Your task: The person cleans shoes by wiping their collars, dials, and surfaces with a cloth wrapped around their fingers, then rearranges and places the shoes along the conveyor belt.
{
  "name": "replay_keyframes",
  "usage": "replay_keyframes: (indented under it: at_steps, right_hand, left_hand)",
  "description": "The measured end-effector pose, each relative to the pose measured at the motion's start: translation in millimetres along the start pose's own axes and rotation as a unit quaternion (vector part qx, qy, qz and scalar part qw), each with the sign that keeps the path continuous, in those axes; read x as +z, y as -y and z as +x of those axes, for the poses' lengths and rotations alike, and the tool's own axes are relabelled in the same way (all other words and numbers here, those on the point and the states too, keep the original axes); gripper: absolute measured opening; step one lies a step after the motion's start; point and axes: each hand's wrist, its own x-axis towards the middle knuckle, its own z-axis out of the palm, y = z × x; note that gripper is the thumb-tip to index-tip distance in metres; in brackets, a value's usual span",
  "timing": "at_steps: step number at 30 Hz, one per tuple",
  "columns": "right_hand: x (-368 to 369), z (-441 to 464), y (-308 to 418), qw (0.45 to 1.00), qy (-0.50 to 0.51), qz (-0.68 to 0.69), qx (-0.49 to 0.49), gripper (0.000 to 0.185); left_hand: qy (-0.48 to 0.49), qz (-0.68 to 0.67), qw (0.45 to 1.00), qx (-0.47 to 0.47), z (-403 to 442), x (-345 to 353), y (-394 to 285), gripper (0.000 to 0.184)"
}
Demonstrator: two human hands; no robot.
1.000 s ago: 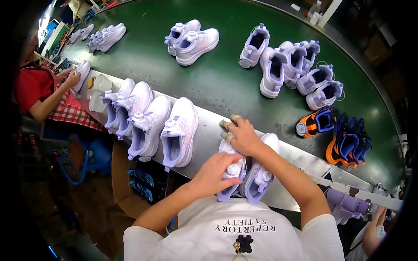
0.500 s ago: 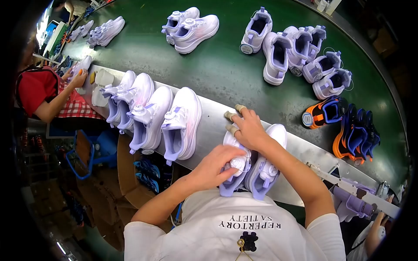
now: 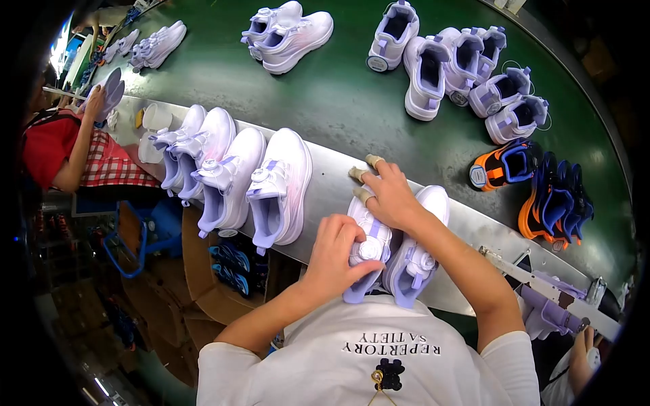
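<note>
A white-and-lavender sneaker [image 3: 374, 233] with a round dial [image 3: 370, 249] on its tongue lies on the metal table edge, heel toward me. My left hand [image 3: 336, 252] is curled at its left side, fingertips and thumb closed around the dial area. Across the toe lies my right hand [image 3: 391, 197], gripping it from above; tan covers sit on several of its fingertips, and its thumb is hidden. A matching sneaker [image 3: 412, 265] stands close on the right, its toe partly behind my right wrist.
Several white-lavender sneakers [image 3: 279, 183] line the metal strip [image 3: 332, 162] to the left. More sneakers [image 3: 426, 81] and orange-black shoes [image 3: 504, 169] stand on the green surface [image 3: 352, 108]. A co-worker in red [image 3: 61, 145] sits left. A metal bar [image 3: 548, 291] juts in at right.
My left hand has drawn back left, its fingers curling from across the sneaker's tongue to its side. My right hand stays on the toe. The co-worker has raised a lavender item.
</note>
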Motion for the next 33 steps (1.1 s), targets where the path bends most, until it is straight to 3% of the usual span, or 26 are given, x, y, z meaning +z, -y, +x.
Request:
replay_keyframes:
  at_steps: [2, 5, 8, 11, 14, 15, 18, 21, 24, 27, 30, 33]
  right_hand:
    - [-1.2, 0.5, 1.2, 1.000, -0.003, -0.003, -0.003, 0.037]
    - [-4.7, 0.4, 4.9, 1.000, 0.008, -0.004, 0.002, 0.037]
    - [-5.9, -0.5, 4.2, 1.000, 0.008, 0.004, 0.004, 0.037]
    - [-6.9, -1.6, 6.0, 1.000, 0.005, 0.004, 0.005, 0.037]
    - [-9.9, -2.2, 7.3, 1.000, 0.009, 0.003, 0.005, 0.037]
    - [-11.4, -0.8, 6.9, 1.000, 0.010, 0.002, 0.006, 0.036]
    - [-10.3, -2.2, 5.7, 1.000, 0.010, 0.002, 0.007, 0.036]
    - [-7.5, -5.5, 5.1, 1.000, 0.004, 0.007, 0.004, 0.036]
    - [-10.0, -7.7, 6.0, 1.000, 0.002, 0.003, 0.004, 0.035]
    - [-14.5, -7.9, 10.9, 1.000, 0.011, -0.003, 0.007, 0.035]
    - [-19.0, -7.1, 9.6, 1.000, 0.015, 0.001, 0.010, 0.034]
    - [-16.3, -10.7, 8.7, 1.000, 0.015, 0.001, 0.012, 0.034]
  left_hand:
    - [0.029, -0.051, 0.998, -0.001, -0.8, 3.0, 9.9, 0.044]
    - [0.159, -0.104, 0.979, 0.078, 12.0, -15.8, 23.4, 0.044]
    - [0.041, -0.049, 0.994, 0.089, 8.8, -9.3, 8.4, 0.036]
    - [0.023, 0.003, 0.999, -0.034, 1.0, -4.1, -1.8, 0.036]
    - [0.155, -0.139, 0.976, 0.058, 12.8, -14.2, 26.3, 0.036]
    - [0.159, -0.143, 0.973, 0.082, 14.9, -15.1, 28.1, 0.034]
    - [0.099, -0.076, 0.989, 0.085, 12.3, -10.6, 14.0, 0.029]
    - [-0.025, -0.024, 0.999, 0.003, 4.5, 1.5, -7.0, 0.026]
    - [0.017, -0.088, 0.996, 0.005, 2.7, 2.1, 1.1, 0.027]
    - [0.133, -0.189, 0.968, 0.100, 14.7, -8.8, 24.7, 0.026]
    - [0.170, -0.169, 0.962, 0.132, 22.0, -11.1, 24.4, 0.026]
    - [0.141, -0.156, 0.970, 0.124, 15.8, -7.8, 18.3, 0.026]
